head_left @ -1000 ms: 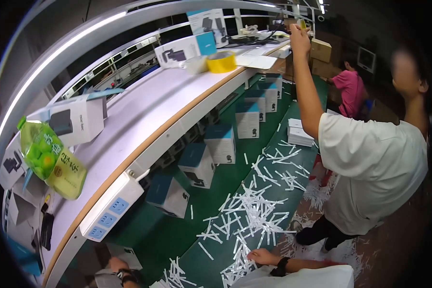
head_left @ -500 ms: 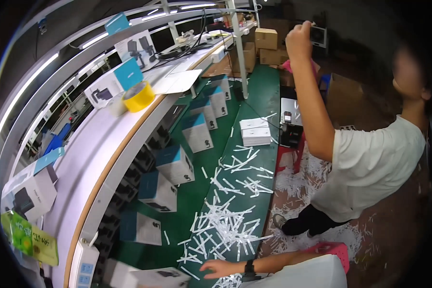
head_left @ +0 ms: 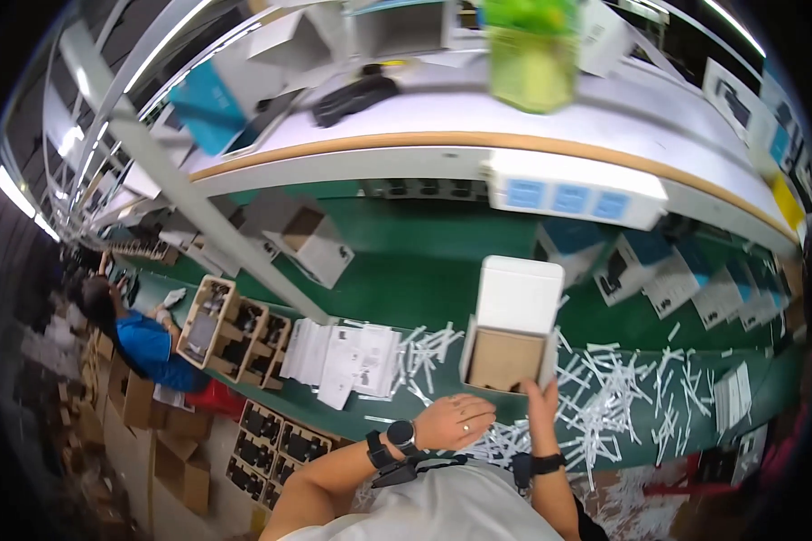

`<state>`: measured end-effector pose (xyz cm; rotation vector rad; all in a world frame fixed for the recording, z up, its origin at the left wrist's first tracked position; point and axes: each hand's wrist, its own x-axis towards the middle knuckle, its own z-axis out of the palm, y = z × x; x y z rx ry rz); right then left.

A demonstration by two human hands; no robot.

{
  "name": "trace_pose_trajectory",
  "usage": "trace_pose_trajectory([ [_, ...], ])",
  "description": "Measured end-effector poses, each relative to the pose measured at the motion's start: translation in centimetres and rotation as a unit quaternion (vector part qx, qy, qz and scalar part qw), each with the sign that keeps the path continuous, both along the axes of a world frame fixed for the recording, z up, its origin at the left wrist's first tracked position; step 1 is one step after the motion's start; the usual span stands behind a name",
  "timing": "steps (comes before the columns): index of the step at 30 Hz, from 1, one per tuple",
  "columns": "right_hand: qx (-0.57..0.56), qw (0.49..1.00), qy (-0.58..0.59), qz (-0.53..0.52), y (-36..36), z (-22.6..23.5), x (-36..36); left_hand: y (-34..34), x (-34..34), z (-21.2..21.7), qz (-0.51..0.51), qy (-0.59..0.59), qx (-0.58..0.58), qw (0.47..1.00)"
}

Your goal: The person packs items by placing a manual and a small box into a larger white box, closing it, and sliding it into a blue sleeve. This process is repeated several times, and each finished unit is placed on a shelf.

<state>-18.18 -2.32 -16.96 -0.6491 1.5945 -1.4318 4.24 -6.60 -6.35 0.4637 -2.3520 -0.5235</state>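
Observation:
An open white box (head_left: pixel 468 362) stands on the green bench in front of me, its lid (head_left: pixel 521 293) raised at the far side and a brown cardboard insert (head_left: pixel 505 359) inside. At the box's near right corner, my right hand (head_left: pixel 541 413) grips the edge, thumb at the front and fingers along the side. My left hand (head_left: pixel 456 422) is just nearer than the box's front left corner, palm down, fingers stretched and apart from the box. Nothing shows in it, though its underside is hidden. White paper strips (head_left: pixel 595 397) lie scattered around both hands.
Printed sheets (head_left: pixel 356 361) lie left of the box, beside cardboard trays of dark parts (head_left: pixel 244 338). Closed boxes (head_left: pixel 641 266) line the bench at right. A white shelf (head_left: pixel 424 122) with a power strip (head_left: pixel 573 189) overhangs the far side. A co-worker in blue (head_left: pixel 144 343) is at far left.
My view has swung left, away from the co-worker in white. The open box and both my hands are now in front of me; earlier one hand showed above the strips.

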Motion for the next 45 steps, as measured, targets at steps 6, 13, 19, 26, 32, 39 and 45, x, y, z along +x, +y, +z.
trace_pose_trajectory([
  [6, -0.052, 0.998, -0.002, -0.025, 0.9, 0.5, 1.7, -10.9, 13.7, -3.7, 0.379, -0.058, 0.086, 0.919],
  [13, 0.0, 0.997, 0.04, -0.072, 3.0, -1.9, 3.7, -12.0, 26.5, -18.0, 0.426, -0.509, 0.248, 0.706],
  [19, -0.01, 0.997, 0.016, -0.073, 3.1, -1.6, 4.4, -8.9, 25.4, -21.1, 0.536, -0.42, 0.236, 0.693],
  [26, 0.003, 0.983, 0.179, 0.029, 5.1, -0.9, 3.0, -5.0, 25.6, -18.0, 0.585, -0.259, 0.159, 0.751],
  [32, -0.106, 0.985, 0.132, -0.044, 8.3, 22.4, -1.7, -4.9, 27.0, -20.0, 0.521, -0.447, 0.224, 0.692],
  [39, -0.711, 0.663, 0.08, 0.219, 4.7, 31.4, -0.8, -7.2, 24.5, -18.1, 0.52, -0.296, 0.227, 0.769],
  [45, -0.696, 0.681, 0.081, 0.213, 5.8, 31.5, 0.7, -6.5, 24.2, -14.3, 0.562, -0.351, 0.134, 0.737],
])
